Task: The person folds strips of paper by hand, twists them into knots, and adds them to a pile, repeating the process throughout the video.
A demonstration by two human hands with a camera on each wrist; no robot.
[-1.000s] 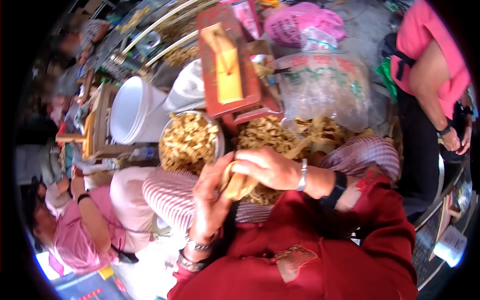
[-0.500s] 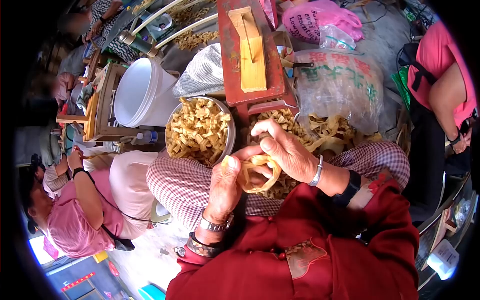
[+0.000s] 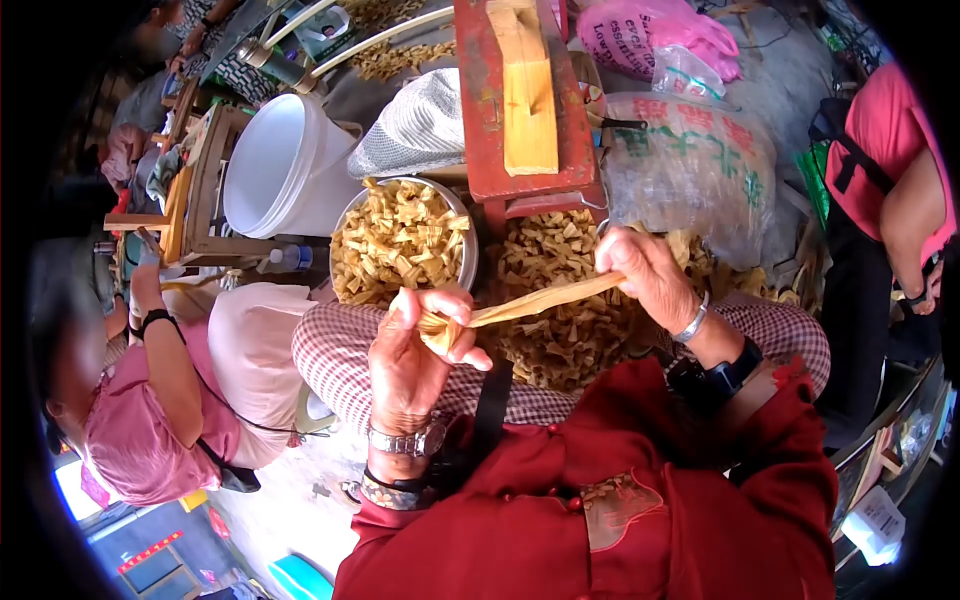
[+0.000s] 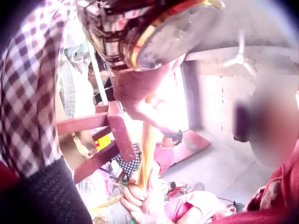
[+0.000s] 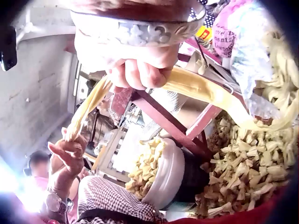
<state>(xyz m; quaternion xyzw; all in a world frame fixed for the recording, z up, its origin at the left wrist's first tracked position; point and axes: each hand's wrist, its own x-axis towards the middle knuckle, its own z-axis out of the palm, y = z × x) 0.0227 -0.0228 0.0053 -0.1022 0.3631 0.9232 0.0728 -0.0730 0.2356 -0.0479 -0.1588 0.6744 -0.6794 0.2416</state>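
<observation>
A long, flat yellow-tan strip (image 3: 550,300), like a dried vegetable, stretches between the two hands over the lap. My left hand (image 3: 412,355) holds its looped, bunched end among the fingers. At the other side my right hand (image 3: 652,283) grips the strip with curled fingers. In the right wrist view, more of the strip (image 5: 196,88) runs past the right fist toward the pile on the right. Beneath the hands lies a heap of short, knotted yellow pieces (image 3: 545,340). Similar pieces fill a round metal-rimmed bowl (image 3: 470,262) beyond the left hand.
A red wooden bench (image 3: 490,120) bearing a pale wooden block (image 3: 530,120) stands ahead. To its left are a white bucket (image 3: 265,170) and a mesh bag (image 3: 420,125); to its right, a clear plastic sack (image 3: 690,170). People in pink sit on both sides.
The hands were close together around a loop of the strip; now they are apart, the right hand drawn out to the right. The strip has gone from a slack loop to a stretched length.
</observation>
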